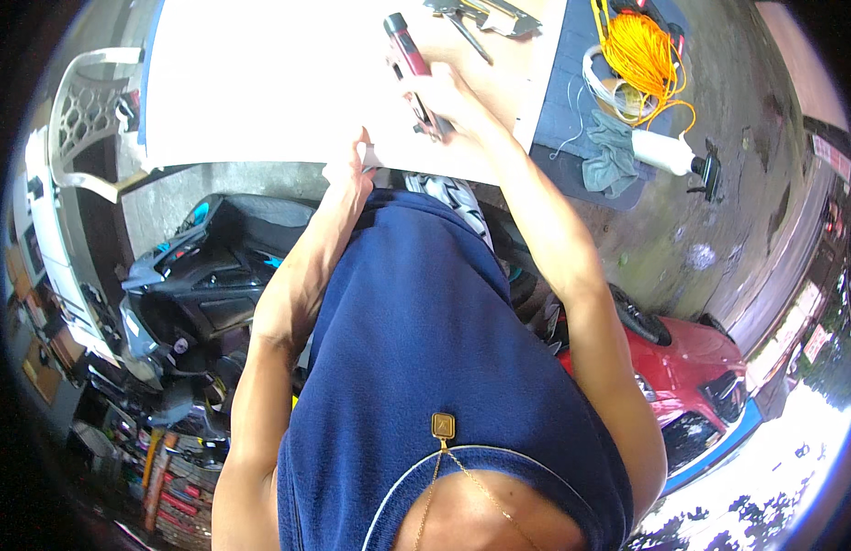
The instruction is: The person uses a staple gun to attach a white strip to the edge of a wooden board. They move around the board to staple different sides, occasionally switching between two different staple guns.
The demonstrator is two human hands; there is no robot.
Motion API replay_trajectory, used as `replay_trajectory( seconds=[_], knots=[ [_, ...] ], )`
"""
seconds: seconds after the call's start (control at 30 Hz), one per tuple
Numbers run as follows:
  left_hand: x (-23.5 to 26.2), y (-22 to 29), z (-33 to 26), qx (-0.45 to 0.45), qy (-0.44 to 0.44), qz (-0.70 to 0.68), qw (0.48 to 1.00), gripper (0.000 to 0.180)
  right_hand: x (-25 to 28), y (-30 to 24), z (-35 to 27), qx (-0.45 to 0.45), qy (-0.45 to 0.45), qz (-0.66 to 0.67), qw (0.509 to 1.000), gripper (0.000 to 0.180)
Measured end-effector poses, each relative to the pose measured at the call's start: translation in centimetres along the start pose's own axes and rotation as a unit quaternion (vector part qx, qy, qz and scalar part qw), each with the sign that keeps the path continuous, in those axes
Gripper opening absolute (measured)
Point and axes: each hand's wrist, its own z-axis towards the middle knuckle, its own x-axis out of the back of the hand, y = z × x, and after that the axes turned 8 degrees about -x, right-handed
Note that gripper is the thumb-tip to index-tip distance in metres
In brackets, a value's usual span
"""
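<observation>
My right hand (441, 90) was closed around a red-and-black hand tool (409, 57), its dark tip pointing down toward the near edge of the white board (260, 83); whether the tip actually touched the surface I could not tell. My left hand (355, 165) pinched that near edge of the board, thumb on top and fingers curled under, steadying it. The board itself was washed out by sun, so I could make out no mark, cut or line on it, and I judged the work to be at an early or middle stage: tool in hand and board braced, but nothing on it plainly finished. Beyond my right hand, on a brown stretch of the work surface, lay some grey metal hand tools (485, 16), untouched. Farther right a dark mat (572, 101) on the concrete carried a tangle of orange cord (641, 55), a grey rag (612, 151) and a white bottle (662, 151) lying on its side. The place was outdoors or open-sided, with bare stained concrete floor (728, 129); a white plastic chair (86, 119) stood off to my left, a black-and-blue scooter (196, 285) was parked below the board, and a red vehicle (692, 367) sat to my right.
</observation>
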Motion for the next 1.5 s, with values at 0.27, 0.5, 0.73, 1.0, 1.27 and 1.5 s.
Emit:
replay_trajectory(
  seconds=[0.27,0.5,0.73,1.0,1.27,1.5],
  knots=[
    [-5.3,4.4,-8.7,0.012,-0.003,0.088,0.996,0.069,-0.1,12.3,-14.5,-0.118,0.351,-0.080,0.925,0.034],
    [-3.9,3.8,-7.0,-0.022,-0.044,0.127,0.991,0.070,-5.4,18.1,-16.3,-0.149,0.420,-0.027,0.895,0.025],
    [-4.4,4.5,-7.8,-0.026,-0.076,0.120,0.989,0.073,-4.1,16.1,-15.2,-0.182,0.421,-0.069,0.886,0.038],
    [-5.0,5.4,-9.5,-0.045,-0.059,0.113,0.991,0.068,-4.2,14.9,-14.5,-0.224,0.416,-0.064,0.879,0.039],
    [-5.4,5.5,-9.8,-0.045,-0.066,0.104,0.991,0.067,-4.2,14.4,-14.6,-0.271,0.410,-0.015,0.871,0.034],
    [-4.8,6.4,-10.3,-0.056,-0.030,0.095,0.993,0.066,-7.8,15.5,-16.5,-0.194,0.396,-0.063,0.895,0.036]
  ],
)
